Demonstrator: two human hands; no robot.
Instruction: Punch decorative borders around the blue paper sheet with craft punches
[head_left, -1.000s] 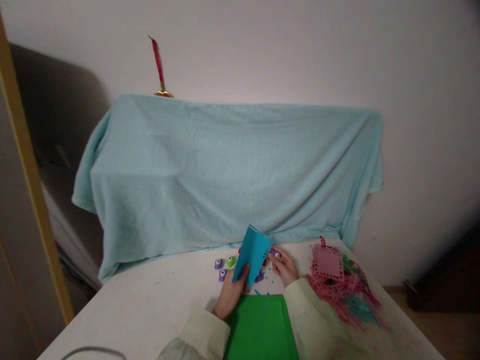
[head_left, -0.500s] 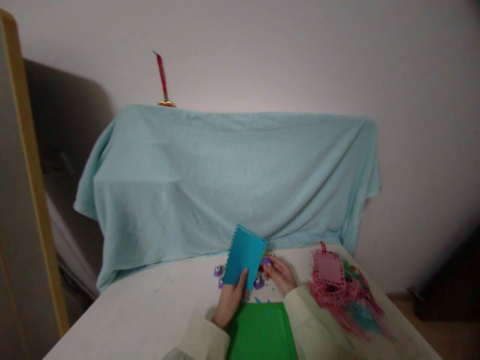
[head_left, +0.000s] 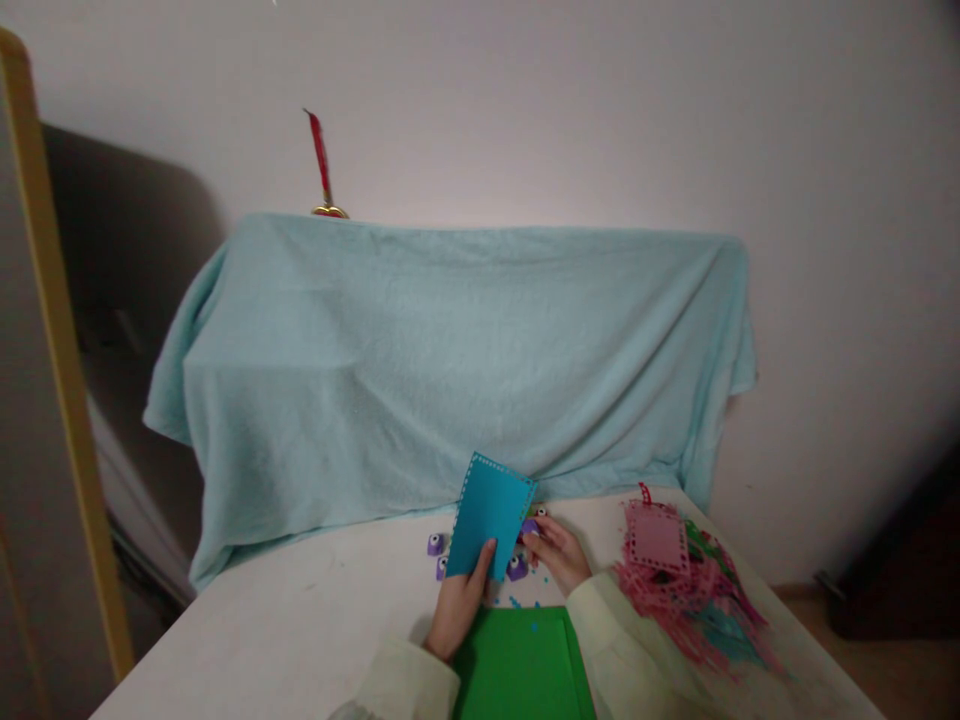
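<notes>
My left hand (head_left: 459,608) grips the lower edge of a blue card (head_left: 489,515), its thumb on the front. Small punched holes run along the card's left, top and right edges. At the card's right edge, my right hand (head_left: 556,552) has its fingers closed around a small purple punch (head_left: 531,527). More purple punches (head_left: 436,544) stand on the table left of the card, and another (head_left: 517,567) sits just below its right edge. Green sheets (head_left: 517,660) lie between my forearms, with tiny blue scraps near their top edge.
On the right of the white table (head_left: 300,620) lies a pink card (head_left: 658,538) with a punched border and red ribbon, on pink, green and blue paper shreds (head_left: 712,610). A light blue cloth (head_left: 465,340) hangs behind. A yellow-edged panel (head_left: 64,370) stands left.
The camera view has shifted slightly. Both hands keep nearly the same places, with the blue card and the purple punch still in them.
</notes>
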